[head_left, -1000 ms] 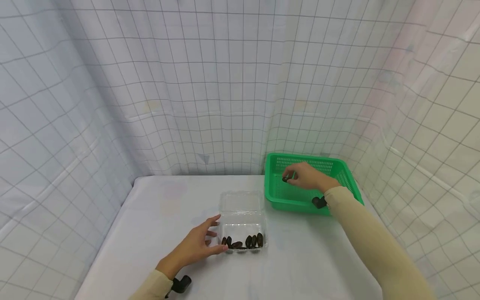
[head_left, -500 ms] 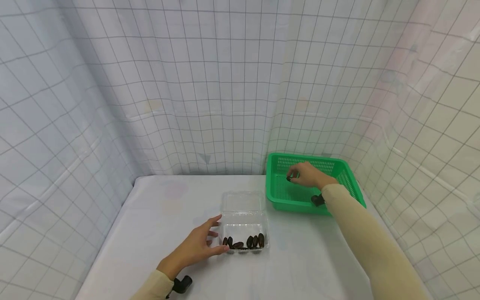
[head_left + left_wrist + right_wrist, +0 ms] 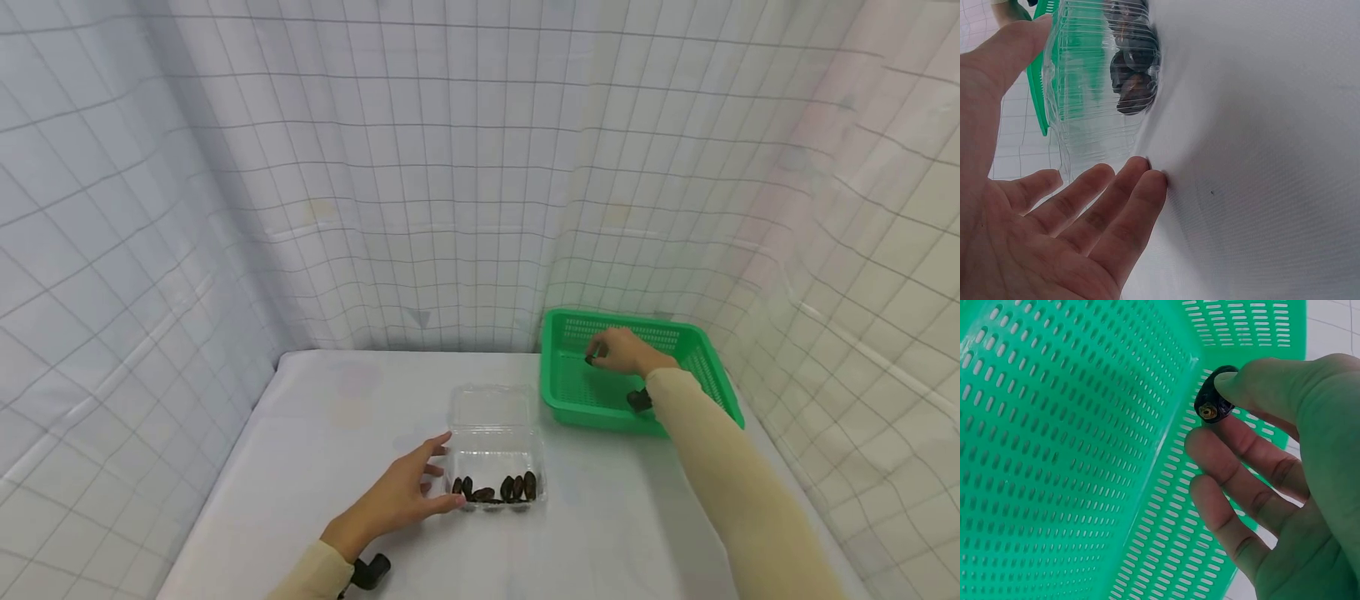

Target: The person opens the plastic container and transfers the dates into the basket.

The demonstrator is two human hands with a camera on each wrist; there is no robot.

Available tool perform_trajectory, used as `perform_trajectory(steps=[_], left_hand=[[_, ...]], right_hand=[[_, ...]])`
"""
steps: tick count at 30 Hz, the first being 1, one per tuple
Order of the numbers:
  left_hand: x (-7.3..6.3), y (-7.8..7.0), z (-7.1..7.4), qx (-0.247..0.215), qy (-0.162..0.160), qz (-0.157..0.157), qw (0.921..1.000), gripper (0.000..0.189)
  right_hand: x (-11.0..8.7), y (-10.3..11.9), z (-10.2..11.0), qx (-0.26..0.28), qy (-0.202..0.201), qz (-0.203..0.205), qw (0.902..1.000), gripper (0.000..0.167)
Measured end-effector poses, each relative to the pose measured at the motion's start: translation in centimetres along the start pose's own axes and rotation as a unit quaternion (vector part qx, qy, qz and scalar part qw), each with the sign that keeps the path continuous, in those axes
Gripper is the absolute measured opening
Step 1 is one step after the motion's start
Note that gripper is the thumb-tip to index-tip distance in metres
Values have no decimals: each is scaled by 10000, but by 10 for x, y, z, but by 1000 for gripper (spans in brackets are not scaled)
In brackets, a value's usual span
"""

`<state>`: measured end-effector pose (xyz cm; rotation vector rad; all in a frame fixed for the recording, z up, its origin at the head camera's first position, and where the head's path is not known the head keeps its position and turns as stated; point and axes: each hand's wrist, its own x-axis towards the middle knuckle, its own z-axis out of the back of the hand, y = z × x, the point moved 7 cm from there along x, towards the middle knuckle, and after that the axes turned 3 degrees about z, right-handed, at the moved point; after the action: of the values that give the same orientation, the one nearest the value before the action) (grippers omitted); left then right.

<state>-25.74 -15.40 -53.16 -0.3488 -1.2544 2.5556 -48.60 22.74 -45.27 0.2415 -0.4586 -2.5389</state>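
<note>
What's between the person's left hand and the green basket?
The open clear box, with dark oval pieces inside, lies between the left hand and the basket in the head view.

The head view faces forward and down; both close wrist views share its green basket (image 3: 600,415), right of centre.

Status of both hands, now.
Left hand: open, beside the clear container, holding nothing.
Right hand: holding a dark oval piece, pinched by thumb and finger, at the green basket.
</note>
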Motion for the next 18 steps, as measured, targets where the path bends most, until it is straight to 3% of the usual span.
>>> perform_trajectory(steps=[10,18], left_hand=[[2,-2,-1,73,-11,8,10000,106],[4,3,-1,107,16,137,9998,108]], right_hand=[[-1,-6,-4,74,-53,-270,9996,32],[-6,8,3,2,-269,-151,9995,34]])
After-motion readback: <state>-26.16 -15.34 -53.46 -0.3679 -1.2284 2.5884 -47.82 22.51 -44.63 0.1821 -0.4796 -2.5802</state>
